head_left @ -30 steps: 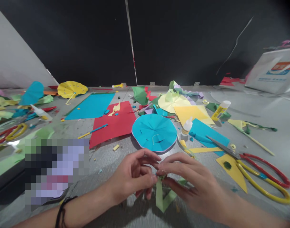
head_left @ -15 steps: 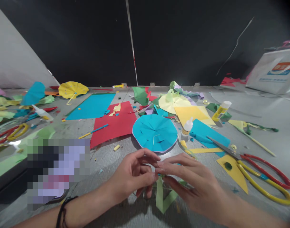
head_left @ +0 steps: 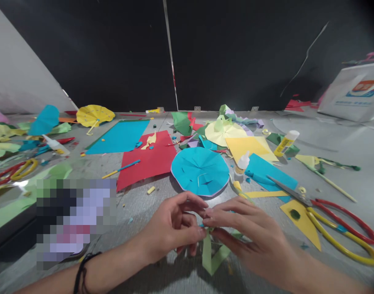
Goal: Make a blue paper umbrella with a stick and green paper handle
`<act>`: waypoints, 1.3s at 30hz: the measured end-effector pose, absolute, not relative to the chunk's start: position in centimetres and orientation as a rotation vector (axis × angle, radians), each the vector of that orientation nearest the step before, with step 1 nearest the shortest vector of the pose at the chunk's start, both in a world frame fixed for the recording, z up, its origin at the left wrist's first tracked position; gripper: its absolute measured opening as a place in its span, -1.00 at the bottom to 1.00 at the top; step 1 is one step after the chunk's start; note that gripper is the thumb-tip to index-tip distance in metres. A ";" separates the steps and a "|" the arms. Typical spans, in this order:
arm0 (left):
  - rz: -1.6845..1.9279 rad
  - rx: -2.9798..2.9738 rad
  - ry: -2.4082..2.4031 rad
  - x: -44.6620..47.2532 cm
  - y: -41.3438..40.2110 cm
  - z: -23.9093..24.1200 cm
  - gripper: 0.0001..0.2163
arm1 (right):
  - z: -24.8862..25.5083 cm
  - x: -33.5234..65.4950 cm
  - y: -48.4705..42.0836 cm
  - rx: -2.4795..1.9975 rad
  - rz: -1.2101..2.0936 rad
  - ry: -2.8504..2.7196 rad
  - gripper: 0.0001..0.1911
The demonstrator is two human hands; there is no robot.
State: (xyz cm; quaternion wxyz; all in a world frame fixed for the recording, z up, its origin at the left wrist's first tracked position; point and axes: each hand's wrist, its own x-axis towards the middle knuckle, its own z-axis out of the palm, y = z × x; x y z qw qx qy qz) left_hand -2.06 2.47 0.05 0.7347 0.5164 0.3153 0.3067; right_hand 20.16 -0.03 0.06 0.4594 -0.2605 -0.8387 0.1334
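Note:
My left hand (head_left: 171,228) and my right hand (head_left: 251,234) meet near the table's front edge. Both pinch a light green paper strip (head_left: 211,256), folded into a V, which hangs below the fingertips. A tiny blue bit shows between the fingertips; what it is I cannot make out. Just beyond the hands lies a round blue paper disc (head_left: 200,170) with creases and small cuts.
Red-and-yellow scissors (head_left: 340,232) lie at the right on yellow paper. A small glue bottle (head_left: 242,162) and a glue stick (head_left: 285,143) stand behind. Red (head_left: 148,159), blue (head_left: 117,136) and yellow (head_left: 249,147) sheets, paper umbrellas and scraps cover the grey table (head_left: 328,134). A pixelated patch lies at left.
The fingertips have shifted slightly on the green strip, which sits a little differently. Nothing else has moved.

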 end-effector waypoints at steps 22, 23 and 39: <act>0.686 1.139 0.695 -2.0 2.6 -0.1 -0.60 | 0.0 20.2 -0.1 -0.645 0.314 -2.109 -0.56; 0.685 1.139 0.694 -2.0 2.6 -0.1 -0.60 | 0.0 20.2 -0.1 -0.648 0.311 -2.108 -0.57; 0.652 1.099 0.667 -2.0 2.6 0.0 -0.58 | 0.2 19.9 -0.3 -0.628 0.440 -2.051 -0.58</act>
